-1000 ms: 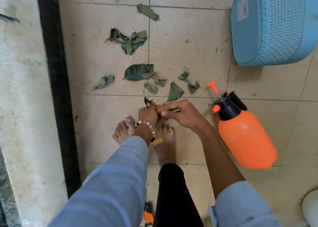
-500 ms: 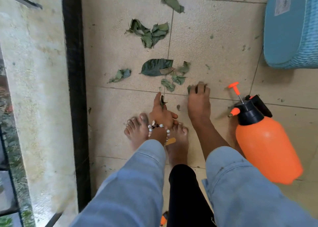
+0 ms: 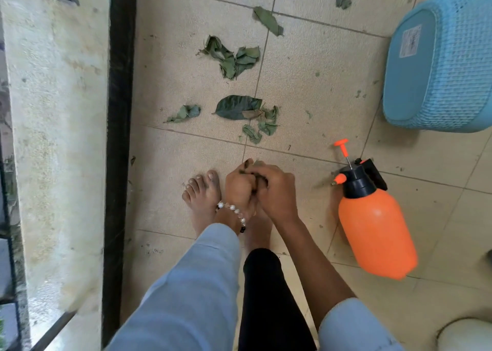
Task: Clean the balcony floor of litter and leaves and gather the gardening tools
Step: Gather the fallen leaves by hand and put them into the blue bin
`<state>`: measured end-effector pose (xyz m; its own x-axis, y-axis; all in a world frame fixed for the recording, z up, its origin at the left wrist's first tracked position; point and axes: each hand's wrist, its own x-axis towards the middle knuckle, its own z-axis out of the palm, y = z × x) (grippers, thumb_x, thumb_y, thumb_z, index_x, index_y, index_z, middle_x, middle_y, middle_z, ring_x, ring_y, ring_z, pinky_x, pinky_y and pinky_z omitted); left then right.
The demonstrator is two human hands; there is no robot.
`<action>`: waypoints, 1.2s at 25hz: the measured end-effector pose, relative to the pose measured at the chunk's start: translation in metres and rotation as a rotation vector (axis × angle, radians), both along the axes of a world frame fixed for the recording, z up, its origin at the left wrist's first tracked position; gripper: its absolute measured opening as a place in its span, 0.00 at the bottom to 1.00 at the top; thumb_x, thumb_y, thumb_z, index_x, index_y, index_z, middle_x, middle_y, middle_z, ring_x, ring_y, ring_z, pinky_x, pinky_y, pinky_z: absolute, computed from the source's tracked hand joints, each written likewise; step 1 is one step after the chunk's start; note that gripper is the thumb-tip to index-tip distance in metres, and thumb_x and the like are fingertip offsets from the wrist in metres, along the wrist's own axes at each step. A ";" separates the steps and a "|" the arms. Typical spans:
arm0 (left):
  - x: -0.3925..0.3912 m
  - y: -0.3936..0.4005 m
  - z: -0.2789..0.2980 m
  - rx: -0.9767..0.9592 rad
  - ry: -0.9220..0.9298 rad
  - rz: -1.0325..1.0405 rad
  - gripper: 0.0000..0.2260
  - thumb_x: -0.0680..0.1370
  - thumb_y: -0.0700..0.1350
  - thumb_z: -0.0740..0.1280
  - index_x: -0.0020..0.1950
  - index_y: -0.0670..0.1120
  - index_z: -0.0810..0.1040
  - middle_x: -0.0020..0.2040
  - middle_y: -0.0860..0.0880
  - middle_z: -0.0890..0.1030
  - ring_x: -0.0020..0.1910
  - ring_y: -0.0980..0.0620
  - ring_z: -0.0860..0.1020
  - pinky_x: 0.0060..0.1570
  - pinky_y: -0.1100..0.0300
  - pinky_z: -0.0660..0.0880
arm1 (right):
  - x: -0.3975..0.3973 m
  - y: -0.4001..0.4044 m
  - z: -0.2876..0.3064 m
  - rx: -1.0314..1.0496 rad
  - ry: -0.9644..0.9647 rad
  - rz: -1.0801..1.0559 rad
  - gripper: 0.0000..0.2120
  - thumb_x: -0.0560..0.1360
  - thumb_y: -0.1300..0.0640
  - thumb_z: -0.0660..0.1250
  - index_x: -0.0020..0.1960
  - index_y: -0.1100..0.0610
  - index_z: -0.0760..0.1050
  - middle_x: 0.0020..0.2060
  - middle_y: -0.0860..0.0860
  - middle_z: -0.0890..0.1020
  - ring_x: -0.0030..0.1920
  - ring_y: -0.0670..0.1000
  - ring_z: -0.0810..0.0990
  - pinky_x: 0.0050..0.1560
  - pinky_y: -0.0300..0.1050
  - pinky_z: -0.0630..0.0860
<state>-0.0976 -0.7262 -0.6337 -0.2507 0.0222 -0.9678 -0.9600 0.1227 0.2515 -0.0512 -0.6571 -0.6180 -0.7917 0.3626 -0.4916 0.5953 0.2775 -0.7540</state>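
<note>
Both hands low over the floor (image 3: 306, 90), just ahead of the bare toes. Left hand (image 3: 238, 188) balled into a fist, fingers curled tight round a wad of picked leaves (image 3: 255, 181), dark scraps poking out at the knuckles; bead bracelet (image 3: 234, 211) at that wrist. Right hand (image 3: 277, 188) pressed against the left, fingers bent over the same wad, pinching at it from the right side. How much lies inside the fists: cannot tell.

Loose leaves still on the tiles beyond the hands: a big dark leaf (image 3: 237, 107) with crumpled bits just beside it, a small curled leaf (image 3: 185, 112) to its left, a crumpled clump (image 3: 231, 59) farther out, a single leaf (image 3: 267, 20) beyond that, more at the top edge. Fine green crumbs scattered about.

Orange sprayer (image 3: 372, 217) lying tilted on the floor to the right of the hands, black cap and orange pump handle pointing away, not touched. Blue basket (image 3: 442, 63) tipped on its side at far right, well apart from the hands. Pale wall (image 3: 58, 138) with a black strip along the left.
</note>
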 end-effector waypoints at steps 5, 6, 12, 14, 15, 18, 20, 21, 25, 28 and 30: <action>0.036 -0.041 -0.119 -0.451 -0.028 0.044 0.28 0.71 0.66 0.61 0.69 0.58 0.66 0.70 0.46 0.70 0.71 0.46 0.65 0.71 0.45 0.60 | -0.012 0.004 0.017 -0.178 -0.265 0.596 0.21 0.79 0.61 0.55 0.70 0.48 0.66 0.70 0.47 0.70 0.74 0.47 0.60 0.73 0.59 0.39; 0.024 -0.033 -0.104 -0.524 -0.036 0.040 0.25 0.75 0.61 0.61 0.70 0.56 0.63 0.71 0.45 0.68 0.72 0.45 0.63 0.71 0.46 0.59 | -0.022 0.005 0.019 -0.304 -0.312 0.582 0.19 0.80 0.60 0.56 0.68 0.46 0.64 0.68 0.47 0.73 0.71 0.46 0.65 0.73 0.60 0.39; -0.040 -0.033 0.002 -0.283 -0.085 0.310 0.22 0.81 0.56 0.58 0.35 0.42 0.74 0.27 0.47 0.70 0.17 0.54 0.65 0.20 0.67 0.62 | -0.087 0.035 -0.031 0.154 -0.205 -0.083 0.10 0.76 0.60 0.67 0.56 0.58 0.77 0.48 0.56 0.82 0.49 0.54 0.81 0.55 0.48 0.77; -0.056 -0.044 0.002 -0.306 -0.075 0.251 0.21 0.80 0.55 0.61 0.32 0.44 0.69 0.25 0.49 0.66 0.17 0.54 0.60 0.20 0.69 0.58 | -0.100 0.042 -0.063 0.358 -0.353 0.099 0.24 0.74 0.57 0.70 0.68 0.58 0.69 0.64 0.60 0.72 0.63 0.61 0.71 0.61 0.49 0.70; -0.063 -0.050 -0.001 -0.325 -0.070 0.238 0.21 0.80 0.55 0.62 0.32 0.45 0.67 0.26 0.48 0.66 0.18 0.53 0.59 0.20 0.69 0.57 | -0.105 0.038 -0.076 0.382 -0.464 0.240 0.32 0.73 0.54 0.71 0.73 0.55 0.62 0.70 0.61 0.64 0.67 0.64 0.64 0.63 0.52 0.68; -0.081 -0.060 -0.011 -0.354 -0.113 0.284 0.22 0.79 0.57 0.63 0.31 0.45 0.65 0.27 0.48 0.65 0.20 0.52 0.60 0.22 0.68 0.58 | -0.100 0.010 -0.099 0.603 -0.610 0.563 0.34 0.78 0.58 0.62 0.78 0.55 0.47 0.75 0.67 0.48 0.72 0.70 0.52 0.65 0.59 0.70; -0.086 -0.061 -0.015 -0.368 -0.150 0.259 0.22 0.78 0.58 0.64 0.32 0.45 0.66 0.26 0.48 0.67 0.21 0.51 0.62 0.23 0.67 0.60 | -0.094 0.011 -0.104 0.742 -0.494 0.619 0.26 0.80 0.64 0.56 0.76 0.61 0.54 0.73 0.69 0.56 0.70 0.69 0.59 0.61 0.57 0.72; -0.086 -0.059 -0.018 -0.369 -0.160 0.238 0.21 0.77 0.57 0.65 0.32 0.44 0.67 0.26 0.48 0.68 0.21 0.51 0.63 0.23 0.67 0.61 | -0.093 0.021 -0.105 0.775 -0.386 0.623 0.21 0.78 0.66 0.57 0.72 0.64 0.64 0.68 0.69 0.65 0.66 0.68 0.66 0.58 0.55 0.73; -0.077 -0.050 -0.012 -0.321 -0.142 0.216 0.20 0.79 0.52 0.66 0.34 0.40 0.71 0.21 0.46 0.75 0.26 0.47 0.74 0.24 0.62 0.66 | -0.099 0.071 -0.098 0.569 -0.183 0.424 0.13 0.70 0.70 0.66 0.52 0.63 0.83 0.47 0.62 0.83 0.47 0.61 0.81 0.50 0.45 0.76; -0.072 -0.029 -0.002 -0.183 -0.141 0.363 0.17 0.82 0.49 0.62 0.39 0.37 0.73 0.33 0.39 0.78 0.23 0.45 0.79 0.25 0.57 0.79 | -0.102 0.061 -0.060 0.206 -0.122 0.109 0.11 0.68 0.68 0.71 0.50 0.61 0.84 0.46 0.56 0.85 0.46 0.51 0.83 0.50 0.26 0.71; -0.064 -0.019 0.002 -0.194 -0.110 0.245 0.17 0.83 0.48 0.58 0.45 0.38 0.76 0.38 0.40 0.80 0.27 0.48 0.81 0.29 0.59 0.80 | -0.092 0.030 -0.031 0.052 -0.095 0.115 0.11 0.70 0.67 0.71 0.52 0.60 0.83 0.47 0.54 0.85 0.47 0.49 0.82 0.50 0.25 0.70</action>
<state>-0.1613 -0.7448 -0.6317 -0.1192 -0.2130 -0.9698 -0.9871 -0.0794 0.1388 -0.1435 -0.6274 -0.6488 -0.7806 0.2990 -0.5489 0.6250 0.3854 -0.6789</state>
